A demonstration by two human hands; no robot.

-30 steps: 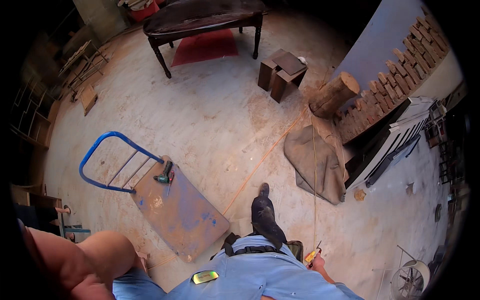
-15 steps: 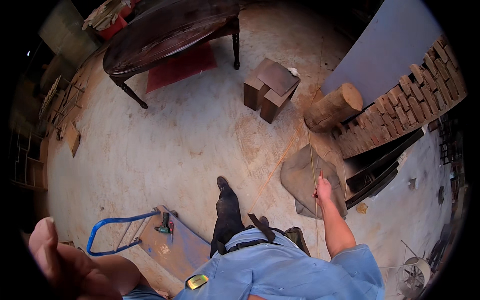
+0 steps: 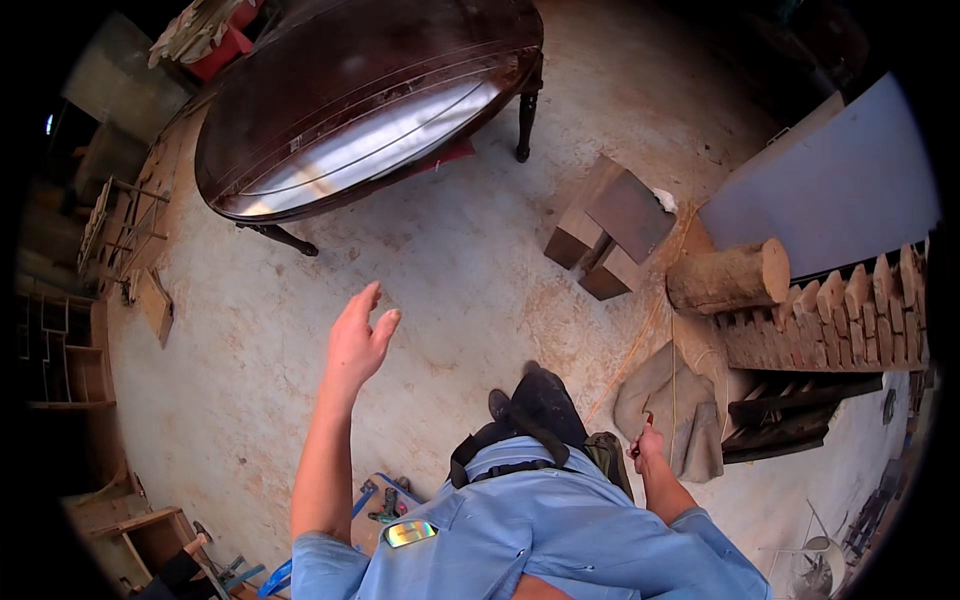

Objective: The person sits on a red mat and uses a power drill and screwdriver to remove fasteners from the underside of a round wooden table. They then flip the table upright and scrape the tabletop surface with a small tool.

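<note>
My left hand (image 3: 362, 335) stretches forward over the bare concrete floor, fingers spread and nothing in them. Low on the right, my right hand (image 3: 648, 447) is closed around a small reddish-brown stick-like thing (image 3: 649, 419); its kind is too small to make out. Just beyond and beside that hand lies a crumpled grey-brown cloth (image 3: 650, 385) on the floor. A thin yellow cord (image 3: 673, 400) runs across the cloth, close to the right hand but apart from it.
A dark oval wooden table (image 3: 330, 130) stands ahead. To its right are brown wooden blocks (image 3: 600, 225), a log (image 3: 730, 277), stacked bricks (image 3: 830, 325) and a grey panel (image 3: 830, 170). A green drill (image 3: 385, 507) lies near my left side; part of another person (image 3: 185, 565) shows lower left.
My left hand has swung from the lower left edge to forward over the floor. The view has turned; the right hand still grips the small thing, the cord now apart from it.
</note>
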